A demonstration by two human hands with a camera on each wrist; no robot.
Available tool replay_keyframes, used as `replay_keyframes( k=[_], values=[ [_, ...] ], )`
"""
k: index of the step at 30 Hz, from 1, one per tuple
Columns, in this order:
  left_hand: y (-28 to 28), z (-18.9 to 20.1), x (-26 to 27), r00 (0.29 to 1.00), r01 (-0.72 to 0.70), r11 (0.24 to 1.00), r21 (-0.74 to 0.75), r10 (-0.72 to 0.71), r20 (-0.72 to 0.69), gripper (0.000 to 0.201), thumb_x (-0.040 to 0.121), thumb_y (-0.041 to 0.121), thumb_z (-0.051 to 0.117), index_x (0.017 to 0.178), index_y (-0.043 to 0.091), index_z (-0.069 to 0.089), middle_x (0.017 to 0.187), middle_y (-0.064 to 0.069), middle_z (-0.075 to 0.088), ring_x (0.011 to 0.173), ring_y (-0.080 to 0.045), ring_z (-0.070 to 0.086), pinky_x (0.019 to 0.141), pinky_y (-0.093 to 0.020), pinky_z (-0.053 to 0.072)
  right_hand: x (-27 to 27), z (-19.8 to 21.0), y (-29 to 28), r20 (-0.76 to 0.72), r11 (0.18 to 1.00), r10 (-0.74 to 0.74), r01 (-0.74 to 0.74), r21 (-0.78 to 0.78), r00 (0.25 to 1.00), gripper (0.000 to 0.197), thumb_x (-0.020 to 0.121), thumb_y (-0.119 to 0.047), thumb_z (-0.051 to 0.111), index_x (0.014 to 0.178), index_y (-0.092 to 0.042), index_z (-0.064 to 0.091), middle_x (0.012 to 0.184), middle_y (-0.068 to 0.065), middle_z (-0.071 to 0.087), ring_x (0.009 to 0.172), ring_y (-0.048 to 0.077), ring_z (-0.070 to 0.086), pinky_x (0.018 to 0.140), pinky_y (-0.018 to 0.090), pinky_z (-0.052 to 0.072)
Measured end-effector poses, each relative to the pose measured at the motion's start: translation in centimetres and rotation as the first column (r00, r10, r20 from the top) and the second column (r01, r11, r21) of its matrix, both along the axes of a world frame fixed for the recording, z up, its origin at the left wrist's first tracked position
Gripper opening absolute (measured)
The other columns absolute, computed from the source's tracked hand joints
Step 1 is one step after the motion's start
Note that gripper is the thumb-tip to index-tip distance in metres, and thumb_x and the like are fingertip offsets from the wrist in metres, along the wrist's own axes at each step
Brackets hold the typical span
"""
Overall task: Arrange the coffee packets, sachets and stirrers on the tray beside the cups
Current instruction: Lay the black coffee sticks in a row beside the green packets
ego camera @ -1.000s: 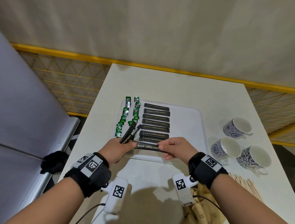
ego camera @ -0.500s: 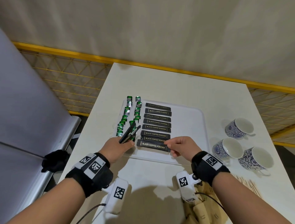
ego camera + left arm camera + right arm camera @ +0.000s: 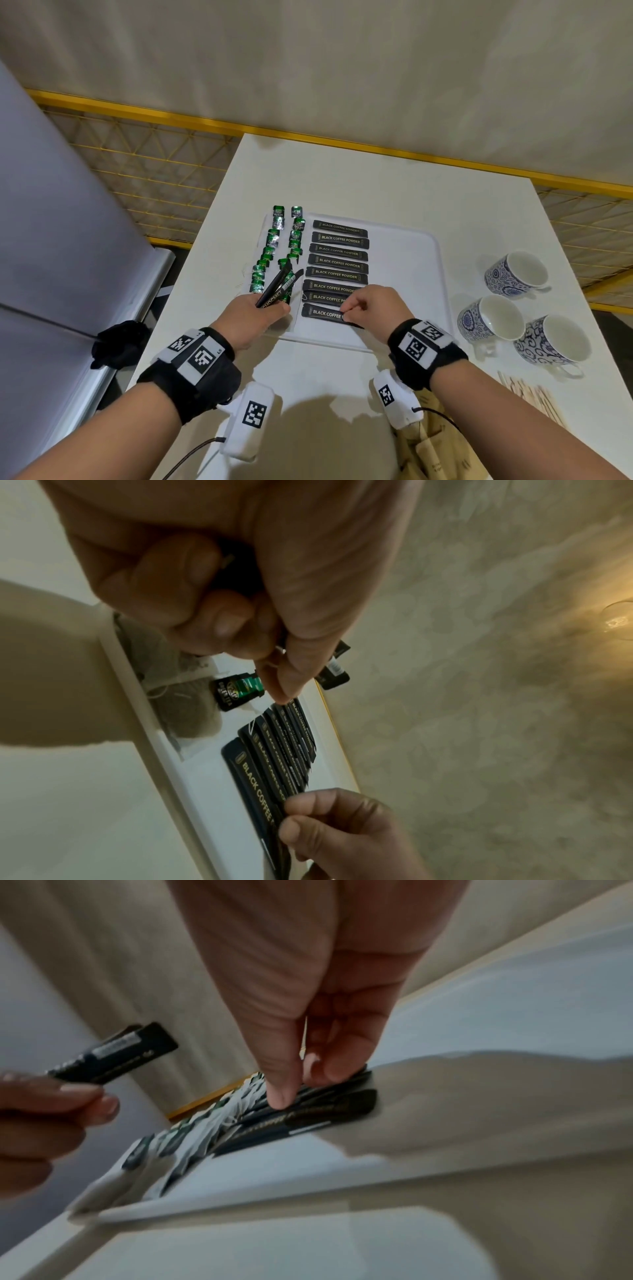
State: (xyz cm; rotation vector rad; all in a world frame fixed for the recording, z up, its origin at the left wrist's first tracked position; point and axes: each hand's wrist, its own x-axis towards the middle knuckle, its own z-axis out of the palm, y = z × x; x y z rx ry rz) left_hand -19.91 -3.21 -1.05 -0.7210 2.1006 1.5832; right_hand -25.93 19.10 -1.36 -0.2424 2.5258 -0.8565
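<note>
Nearest the person, brown paper packets (image 3: 442, 442) lie on the white table (image 3: 342, 171) under the right forearm, with wooden stirrers (image 3: 527, 399) in a loose pile off to the right of that arm.

The left hand (image 3: 251, 317) is closed around a few black coffee sticks (image 3: 277, 286). Its thumb and curled fingers (image 3: 205, 607) pinch their near ends, and the far ends fan out up and away past the fingertips, above the green sachets (image 3: 274, 246).

The right hand (image 3: 375, 306) sits just beside it, over the near part of the white tray (image 3: 411, 267). Its thumb and forefinger are drawn together, tips pressed down on the right part of the nearest packet (image 3: 322, 312), a black one marked "BLACK COFFEE". Whether they pinch its edge or only press on it cannot be told. The other fingers curl behind. The packet lies flat on the tray, running leftward from under the fingertips (image 3: 279, 1099).

Beyond the fingers, seven more black packets (image 3: 339, 253) lie in a column, each crosswise, reaching toward the tray's far edge. Left of that column, beyond the left fingers, the green sachets form two rough rows along the tray's left side.

Well to the right of the right hand, off the tray, three blue-and-white cups (image 3: 517, 306) stand upright on the table, close together.
</note>
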Motion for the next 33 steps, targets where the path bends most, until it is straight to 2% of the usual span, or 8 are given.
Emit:
replay_keyframes(
  k=[5, 9, 14, 19, 22, 29, 31, 33],
  values=[
    [-0.4, 0.0, 0.1, 1.0, -0.001, 1.0, -0.002, 0.001, -0.011, 0.031, 0.087, 0.029, 0.064, 0.098, 0.001, 0.066, 0.06, -0.002, 0.041, 0.042, -0.01, 0.029, 0.035, -0.018, 0.022, -0.1, -0.3, -1.2, -0.003, 0.986, 0.108, -0.106, 0.125, 0.994, 0.016, 0.084, -0.013, 0.064, 0.092, -0.022, 0.075, 0.079, -0.017, 0.058, 0.08, 0.004, 0.055, 0.079, 0.012, 0.038],
    [-0.6, -0.1, 0.2, 1.0, 0.002, 1.0, 0.009, -0.002, -0.006, 0.022, 0.086, 0.029, 0.065, 0.089, 0.007, 0.065, 0.06, -0.002, 0.043, 0.041, -0.011, 0.029, 0.036, -0.017, 0.022, -0.4, -0.2, -1.4, -0.019, 0.983, 0.124, -0.121, 0.136, 0.992, 0.017, 0.086, -0.014, 0.063, 0.093, -0.022, 0.075, 0.094, -0.008, 0.067, 0.083, 0.006, 0.056, 0.082, 0.012, 0.039],
    [-0.5, -0.2, 0.2, 1.0, 0.008, 1.0, 0.012, -0.008, 0.0, 0.018, 0.087, 0.029, 0.065, 0.078, 0.013, 0.061, 0.065, -0.006, 0.047, 0.043, -0.013, 0.03, 0.036, -0.017, 0.022, -0.8, -0.6, -1.4, -0.036, 0.983, 0.123, -0.117, 0.139, 0.992, 0.016, 0.085, -0.014, 0.064, 0.094, -0.022, 0.075, 0.089, -0.01, 0.059, 0.083, 0.007, 0.056, 0.084, 0.016, 0.043],
    [-0.3, -0.1, 0.0, 1.0, 0.009, 1.0, 0.025, -0.009, 0.003, 0.02, 0.087, 0.029, 0.064, 0.086, 0.009, 0.064, 0.063, -0.004, 0.045, 0.044, -0.012, 0.03, 0.037, -0.017, 0.022, -1.1, -0.9, -1.3, -0.053, 0.985, 0.111, -0.103, 0.137, 0.992, 0.015, 0.085, -0.015, 0.064, 0.093, -0.022, 0.075, 0.096, -0.009, 0.063, 0.088, 0.01, 0.059, 0.083, 0.017, 0.042],
    [-0.2, 0.0, 0.0, 1.0, 0.011, 1.0, 0.018, -0.011, 0.001, 0.018, 0.087, 0.029, 0.064, 0.085, 0.011, 0.065, 0.059, -0.001, 0.045, 0.044, -0.012, 0.03, 0.037, -0.017, 0.022, -1.1, -1.0, -1.3, -0.059, 0.985, 0.118, -0.109, 0.132, 0.991, 0.015, 0.085, -0.016, 0.064, 0.093, -0.022, 0.075, 0.089, -0.011, 0.059, 0.084, 0.007, 0.056, 0.082, 0.015, 0.041],
    [0.0, 0.3, 0.3, 1.0, 0.021, 0.999, 0.029, -0.022, 0.006, 0.022, 0.087, 0.032, 0.063, 0.082, 0.011, 0.06, 0.057, 0.0, 0.038, 0.044, -0.012, 0.028, 0.039, -0.019, 0.021, -0.9, -1.3, -1.2, -0.067, 0.984, 0.132, -0.122, 0.132, 0.989, 0.015, 0.084, -0.016, 0.065, 0.094, -0.023, 0.075, 0.094, -0.009, 0.064, 0.085, 0.008, 0.058, 0.085, 0.019, 0.046],
    [0.2, 0.8, 0.3, 0.999, 0.044, 0.998, 0.038, -0.045, 0.021, 0.028, 0.088, 0.04, 0.059, 0.075, 0.016, 0.058, 0.053, 0.004, 0.037, 0.044, -0.012, 0.028, 0.041, -0.019, 0.022, -0.9, -0.9, -1.1, -0.072, 0.986, 0.135, -0.127, 0.111, 0.988, 0.015, 0.085, -0.016, 0.065, 0.096, -0.022, 0.074, 0.088, -0.011, 0.06, 0.083, 0.008, 0.057, 0.085, 0.02, 0.046],
    [0.6, 1.4, 0.2, 0.996, 0.051, 0.995, 0.084, -0.056, 0.068, 0.034, 0.093, 0.042, 0.045, 0.075, 0.017, 0.06, 0.052, 0.006, 0.034, 0.044, -0.012, 0.027, 0.041, -0.018, 0.02, -0.9, -0.3, -1.0, -0.102, 0.997, 0.082, -0.081, 0.012, 0.991, 0.014, 0.088, -0.018, 0.064, 0.096, -0.022, 0.074, 0.086, -0.012, 0.063, 0.082, 0.007, 0.06, 0.084, 0.02, 0.047]
  ],
)
